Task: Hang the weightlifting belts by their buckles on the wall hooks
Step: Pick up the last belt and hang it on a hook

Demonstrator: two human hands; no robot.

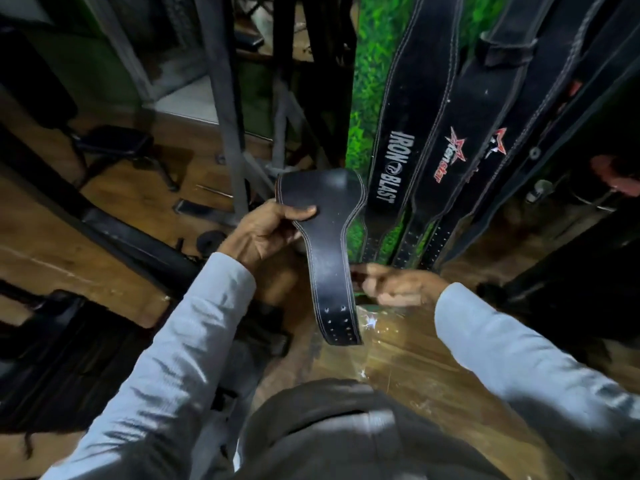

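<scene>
A black leather weightlifting belt [325, 237] with white stitching is held in front of me, its wide back part up and its narrow holed end hanging down. My left hand [266, 230] grips the wide part with the thumb on its face. My right hand [394, 284] is at the narrow strap's right edge, fingers curled; whether it grips the strap is unclear. The belt's buckle is not visible. Several black belts hang on the green wall to the right, one marked IRON BLAST [394, 161], one with a red star logo [450, 157]. The hooks are out of view.
Grey and black gym machine frames [228, 98] stand just left of the hanging belts. A black padded bench [114, 143] and small parts lie on the wooden floor [433, 368] at the left. Dark equipment [571, 271] stands at the right.
</scene>
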